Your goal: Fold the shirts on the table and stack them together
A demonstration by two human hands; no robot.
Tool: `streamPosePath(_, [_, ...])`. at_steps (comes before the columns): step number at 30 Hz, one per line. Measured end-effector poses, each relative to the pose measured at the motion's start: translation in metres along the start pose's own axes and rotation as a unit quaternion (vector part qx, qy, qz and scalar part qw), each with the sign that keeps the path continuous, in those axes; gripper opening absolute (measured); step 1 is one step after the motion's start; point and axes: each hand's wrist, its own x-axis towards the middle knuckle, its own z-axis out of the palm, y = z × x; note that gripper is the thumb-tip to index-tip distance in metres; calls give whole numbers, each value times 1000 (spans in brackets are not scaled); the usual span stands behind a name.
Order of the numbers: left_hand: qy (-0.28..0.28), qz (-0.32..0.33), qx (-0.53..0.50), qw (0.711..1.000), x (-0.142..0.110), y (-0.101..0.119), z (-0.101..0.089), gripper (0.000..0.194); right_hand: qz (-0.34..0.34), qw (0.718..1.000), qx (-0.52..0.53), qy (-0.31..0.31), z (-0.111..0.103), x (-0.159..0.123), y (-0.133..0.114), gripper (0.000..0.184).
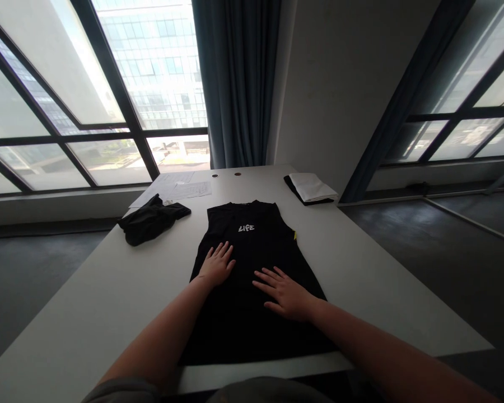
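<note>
A black sleeveless shirt [247, 252] lies spread flat in front of me, its neckline at the far end and its hem near the table's front edge. White "LIFE" lettering is printed across its chest. My left hand [217, 265] rests flat on the left side of the shirt, below the lettering, fingers stretched out. On the right side, a little nearer to me, my right hand [286, 293] lies flat on the fabric with its fingers spread. A small yellow bit [295, 235] shows at the shirt's right edge.
The white table [121, 296] carries a crumpled dark garment [151, 221] at the left. Paper sheets [189, 190] lie behind it. At the far right is a folded white cloth [312, 187] on a black one. Two small round fittings sit near the back edge, before a blue curtain [239, 84].
</note>
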Motion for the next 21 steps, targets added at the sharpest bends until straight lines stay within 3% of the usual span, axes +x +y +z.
streamPosePath(5, [1, -3, 10, 1000, -52, -8, 1, 61, 101, 994, -15, 44, 5, -8, 0, 62])
streamPosePath(11, [44, 23, 34, 998, -129, -17, 9, 60, 196, 974, -62, 92, 24, -17, 6, 69])
streamPosePath(16, [58, 8, 48, 997, -179, -26, 16, 60, 167, 979, -64, 95, 34, -50, 18, 72])
streamPosePath(21, [70, -6, 40, 997, -204, -31, 13, 59, 162, 983, -45, 68, 33, -80, 23, 69])
